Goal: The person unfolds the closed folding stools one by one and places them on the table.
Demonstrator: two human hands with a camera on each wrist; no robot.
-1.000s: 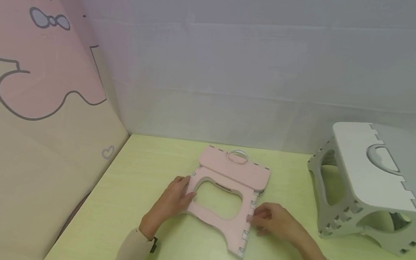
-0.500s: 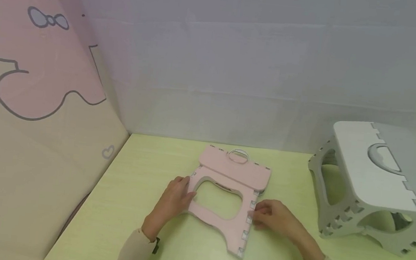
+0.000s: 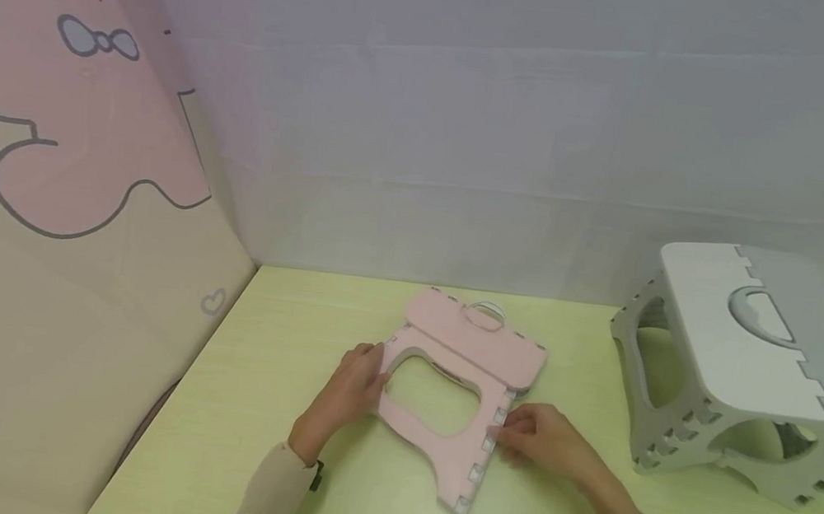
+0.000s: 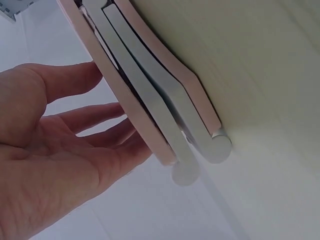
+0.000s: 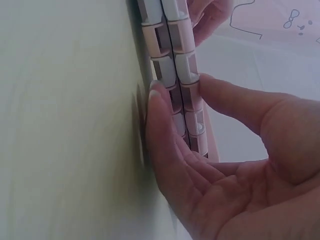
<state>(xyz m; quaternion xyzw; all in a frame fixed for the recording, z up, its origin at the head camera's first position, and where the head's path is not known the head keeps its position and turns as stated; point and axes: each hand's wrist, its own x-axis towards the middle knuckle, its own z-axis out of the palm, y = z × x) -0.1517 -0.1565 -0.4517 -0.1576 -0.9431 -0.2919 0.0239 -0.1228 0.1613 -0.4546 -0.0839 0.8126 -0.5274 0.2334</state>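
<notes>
A pink folding stool (image 3: 474, 342), folded flat with its hoop handle (image 3: 484, 314) toward the wall, lies at an angle on the table in the head view. My left hand (image 3: 347, 387) holds its left edge, the thumb by the oval opening. In the left wrist view, that thumb and the fingers touch the upper pink panel (image 4: 117, 92), with pale layers beneath. My right hand (image 3: 543, 439) pinches the jointed right edge. From the right wrist, the thumb is on one side of the hinge blocks (image 5: 175, 70) and the fingertips on the other, near the table.
An unfolded white and grey folding stool (image 3: 729, 329) stands on the right of the table (image 3: 303, 304). A pale cloth wall (image 3: 421, 167) rises behind, and a printed cloth (image 3: 73, 299) borders the left.
The pink folding stool has turned slightly clockwise: its handle end shifted right and its lower corner left. Both hands keep their hold. The white and grey stool stays put.
</notes>
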